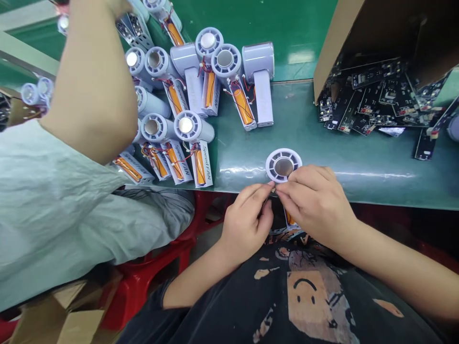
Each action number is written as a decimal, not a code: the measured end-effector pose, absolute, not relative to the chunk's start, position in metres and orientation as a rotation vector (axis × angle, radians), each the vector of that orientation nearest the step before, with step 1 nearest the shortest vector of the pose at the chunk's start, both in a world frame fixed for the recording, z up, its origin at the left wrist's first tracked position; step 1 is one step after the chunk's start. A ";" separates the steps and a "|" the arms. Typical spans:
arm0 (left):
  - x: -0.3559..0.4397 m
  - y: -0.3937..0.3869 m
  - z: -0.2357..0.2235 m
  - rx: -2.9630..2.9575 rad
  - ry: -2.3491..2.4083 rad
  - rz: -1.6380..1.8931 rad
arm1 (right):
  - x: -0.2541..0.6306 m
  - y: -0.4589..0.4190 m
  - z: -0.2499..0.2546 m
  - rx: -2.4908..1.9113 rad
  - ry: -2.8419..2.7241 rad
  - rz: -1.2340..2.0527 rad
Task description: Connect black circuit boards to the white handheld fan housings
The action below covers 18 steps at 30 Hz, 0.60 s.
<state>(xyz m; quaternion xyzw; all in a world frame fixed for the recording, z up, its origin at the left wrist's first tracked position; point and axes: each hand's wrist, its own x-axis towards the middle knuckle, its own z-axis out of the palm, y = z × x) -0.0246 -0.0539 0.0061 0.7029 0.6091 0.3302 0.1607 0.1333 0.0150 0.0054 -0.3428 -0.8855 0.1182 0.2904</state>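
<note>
Both my hands meet at the front edge of the green bench mat (315, 138), over a part-built handheld fan. Its white round fan head (283, 165) with a metal centre lies just beyond my fingers. Its white body with an orange battery (290, 220) is mostly hidden below my hands. The fingertips of my left hand (249, 220) and my right hand (311, 205) pinch a small connector (273, 190) at the fan's neck. The wires around it are hidden by my fingers.
A heap of open white fan bodies (186, 100) with orange batteries and red wires lies ahead and to the left. A cardboard box (380, 43) holds black circuit boards at the right. A co-worker's arm and pale sleeve (82, 110) fill the left, above a red stool (143, 272).
</note>
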 end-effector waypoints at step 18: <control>-0.037 -0.055 -0.012 1.595 1.673 1.069 | 0.183 0.033 0.002 -0.645 -2.480 0.785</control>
